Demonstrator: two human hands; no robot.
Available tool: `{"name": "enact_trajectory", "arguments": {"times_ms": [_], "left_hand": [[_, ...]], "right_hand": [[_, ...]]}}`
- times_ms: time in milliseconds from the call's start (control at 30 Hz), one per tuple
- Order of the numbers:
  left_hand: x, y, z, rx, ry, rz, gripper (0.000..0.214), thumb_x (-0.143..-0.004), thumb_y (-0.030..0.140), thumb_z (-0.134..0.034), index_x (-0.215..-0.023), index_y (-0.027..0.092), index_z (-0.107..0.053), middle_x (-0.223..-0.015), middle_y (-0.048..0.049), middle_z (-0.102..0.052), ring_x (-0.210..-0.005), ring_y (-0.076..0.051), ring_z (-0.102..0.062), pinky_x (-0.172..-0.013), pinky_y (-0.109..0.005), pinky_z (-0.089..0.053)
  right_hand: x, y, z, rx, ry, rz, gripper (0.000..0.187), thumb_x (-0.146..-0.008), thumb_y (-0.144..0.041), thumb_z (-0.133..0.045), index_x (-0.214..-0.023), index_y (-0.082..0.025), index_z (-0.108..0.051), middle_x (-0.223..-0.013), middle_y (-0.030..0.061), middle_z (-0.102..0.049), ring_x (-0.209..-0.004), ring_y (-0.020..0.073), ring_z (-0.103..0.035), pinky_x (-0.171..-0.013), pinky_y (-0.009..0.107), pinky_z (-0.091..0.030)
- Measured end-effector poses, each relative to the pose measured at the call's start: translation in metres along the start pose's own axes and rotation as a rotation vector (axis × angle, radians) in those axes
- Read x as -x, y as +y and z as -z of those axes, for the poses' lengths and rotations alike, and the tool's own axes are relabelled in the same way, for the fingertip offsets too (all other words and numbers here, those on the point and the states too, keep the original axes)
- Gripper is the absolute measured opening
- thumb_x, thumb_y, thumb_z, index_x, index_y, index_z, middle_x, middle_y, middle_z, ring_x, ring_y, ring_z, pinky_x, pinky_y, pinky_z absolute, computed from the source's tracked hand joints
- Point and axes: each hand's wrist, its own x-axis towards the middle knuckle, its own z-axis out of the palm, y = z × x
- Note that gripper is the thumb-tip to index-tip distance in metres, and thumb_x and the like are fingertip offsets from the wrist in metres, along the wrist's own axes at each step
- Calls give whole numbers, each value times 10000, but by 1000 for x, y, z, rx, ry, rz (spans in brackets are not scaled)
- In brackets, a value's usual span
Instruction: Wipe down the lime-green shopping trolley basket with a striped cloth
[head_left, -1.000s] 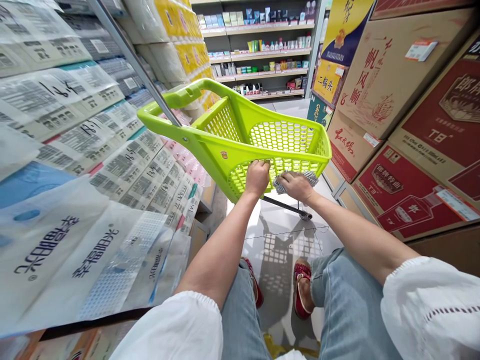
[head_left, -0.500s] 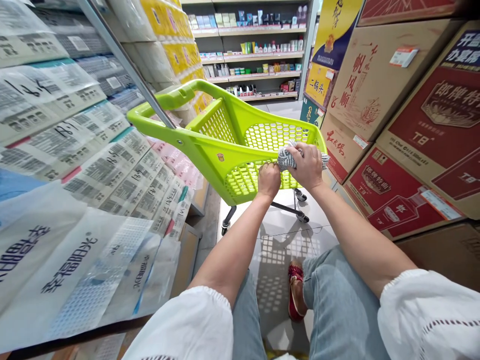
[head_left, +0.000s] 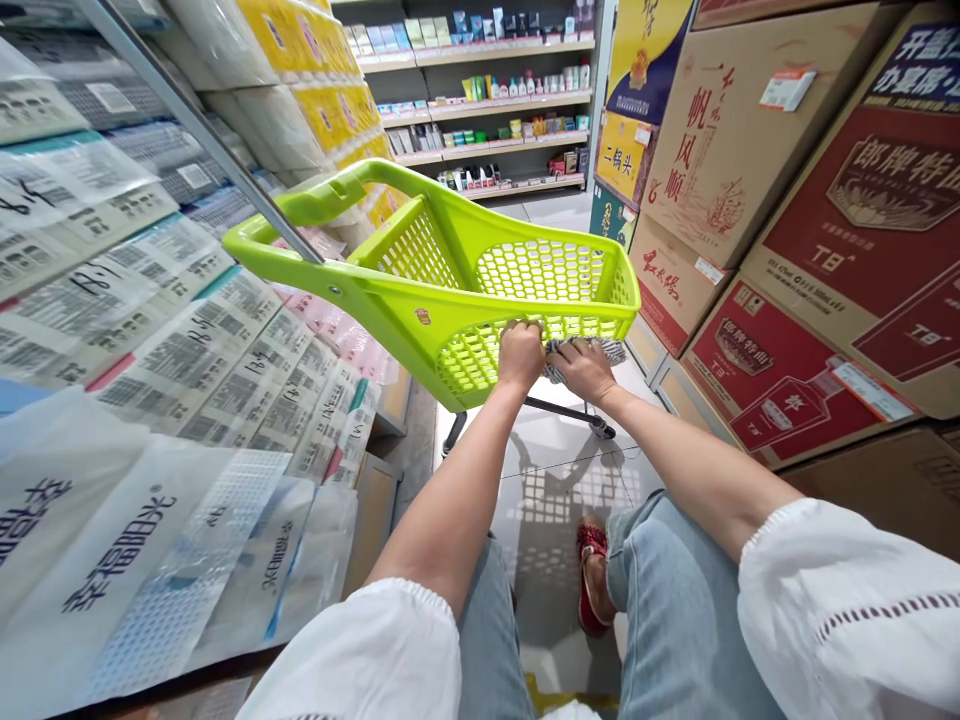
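A lime-green shopping cart stands in front of me, its basket walls pierced with rows of holes. My left hand is closed with its knuckles up on the near wall of the basket, fingers curled at the lattice. Just beside it, my right hand presses a grey-and-white striped cloth against the lower part of that same wall. The cloth sticks out on both sides of the fingers. My right fingertips and part of the lattice behind both hands are hidden.
Wrapped paper packs are piled on the left, with yellow-printed packs behind them. Cardboard cartons stack up on the right. Shelves of small bottles and boxes stand at the back. A metal pole rises at the cart's left.
My right hand has moved down and slightly left with the cloth, from the basket's upper edge area to lower on the wall. My left hand stays at the lattice. The view has shifted slightly.
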Motion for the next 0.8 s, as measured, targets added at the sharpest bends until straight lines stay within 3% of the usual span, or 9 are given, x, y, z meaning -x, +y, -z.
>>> {"name": "enact_trajectory", "arguments": {"times_ms": [100,233,400,500,600,800], "left_hand": [[3,-7,1,-33,23,-24,326,-936,215,-348,-894,132,-660,-859,-137,-643,-914,-237,-565,-836,-354,-410],[7,-16,6,-66,28,-41,306,-918,196,-368,-881,141,-666,-843,-129,-650,-877,-236,-568,-811,-348,-424],[8,-23,11,-65,29,-19,288,-893,168,-387,-848,155,-672,-824,-120,-650,-845,-229,-570,-791,-347,-434],[9,-26,12,-66,46,-17,298,-895,169,-380,-844,152,-672,-822,-123,-650,-852,-233,-573,-796,-349,-437],[10,-29,15,-65,36,-17,266,-870,149,-407,-865,160,-672,-838,-121,-654,-869,-240,-576,-801,-350,-438],[10,-34,17,-34,1,18,276,-897,191,-397,-871,162,-670,-866,-128,-655,-905,-243,-577,-841,-355,-428]], "right_hand": [[3,-8,-4,0,-42,69,300,-937,-210,-365,-1076,-262,-626,-1096,78,-606,-978,227,-453,-831,384,-276],[-9,-8,11,21,29,90,290,-939,-218,-362,-1031,-237,-637,-993,76,-609,-924,215,-457,-793,355,-274],[-38,4,54,17,303,-102,285,-943,-283,-366,-1056,-254,-626,-1010,75,-587,-922,221,-445,-795,356,-270],[-48,4,66,-8,383,-193,278,-931,-305,-391,-1074,-249,-622,-1049,88,-575,-951,235,-436,-812,369,-270],[-46,-5,56,-18,326,-154,277,-934,-291,-381,-1067,-264,-622,-1058,82,-584,-962,235,-437,-821,376,-264],[-17,-27,11,-2,86,43,285,-939,-225,-361,-999,-248,-638,-972,74,-619,-902,210,-467,-790,363,-277]]}}
